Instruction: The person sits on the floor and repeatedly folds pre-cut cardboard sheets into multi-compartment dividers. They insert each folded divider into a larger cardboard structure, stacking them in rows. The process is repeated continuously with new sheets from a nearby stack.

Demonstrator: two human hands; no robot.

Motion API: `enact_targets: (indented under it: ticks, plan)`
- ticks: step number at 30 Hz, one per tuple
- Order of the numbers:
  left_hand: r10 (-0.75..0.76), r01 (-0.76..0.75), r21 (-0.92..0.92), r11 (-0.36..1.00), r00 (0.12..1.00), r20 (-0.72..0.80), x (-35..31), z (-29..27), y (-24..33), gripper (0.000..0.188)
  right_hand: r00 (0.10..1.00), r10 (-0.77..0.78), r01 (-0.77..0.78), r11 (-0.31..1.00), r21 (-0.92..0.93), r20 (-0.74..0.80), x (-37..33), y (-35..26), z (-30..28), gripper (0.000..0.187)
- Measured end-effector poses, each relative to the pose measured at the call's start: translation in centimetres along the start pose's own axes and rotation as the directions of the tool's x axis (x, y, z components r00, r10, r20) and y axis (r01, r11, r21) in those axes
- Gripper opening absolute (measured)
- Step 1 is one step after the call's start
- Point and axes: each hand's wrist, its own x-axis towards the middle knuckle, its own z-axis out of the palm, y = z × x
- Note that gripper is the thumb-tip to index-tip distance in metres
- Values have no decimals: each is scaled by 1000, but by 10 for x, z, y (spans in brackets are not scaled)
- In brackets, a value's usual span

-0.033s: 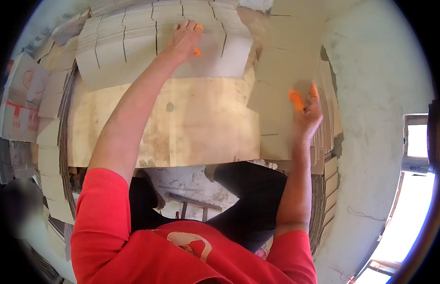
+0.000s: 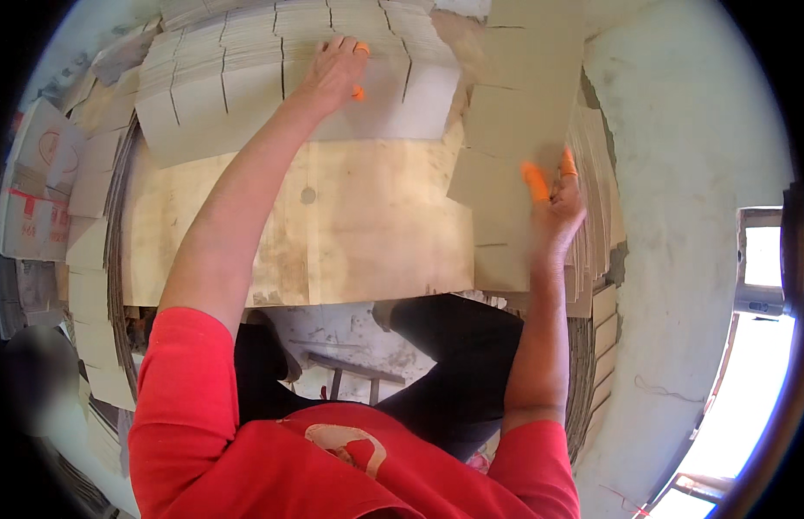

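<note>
Past the left edge of the tabletop point(image 2: 376, 233), a white carton point(image 2: 28, 163) bears red printing point(image 2: 40, 230): a round mark point(image 2: 49, 147) above a red band, with characters below too unclear to read. A pale curved emblem point(image 2: 377, 445) marks the red shirt point(image 2: 272, 463).

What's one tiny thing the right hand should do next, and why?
Maybe the right hand should slide the top slotted cardboard sheet a little left. Its thumb and finger, wearing orange finger covers, are at that sheet, and a corner pokes out over the wooden tabletop. The left hand rests on the far cardboard stack.
</note>
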Motion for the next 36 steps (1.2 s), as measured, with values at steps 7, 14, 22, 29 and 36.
enact_targets:
  ticks: [7,14,22,29,36]
  plan:
    - [153,-172,-64,983,962,-226,9,21,-25,35,999,-14,21,985,-171,41,-10,-20,8,59]
    - [145,-179,-186,966,973,-181,2,5,-16,29,994,-3,16,993,-119,108,-19,-39,10,59]
    - [287,-384,-23,923,726,-625,-5,1,-6,8,995,-26,38,992,-121,95,-20,-40,10,60]
    - [331,-340,-123,932,939,-93,-30,-13,8,6,993,-113,113,994,-9,20,-21,-35,16,60]
    - [290,-242,-228,943,935,205,-49,-34,37,9,992,-62,74,991,-112,111,-23,-44,11,63]
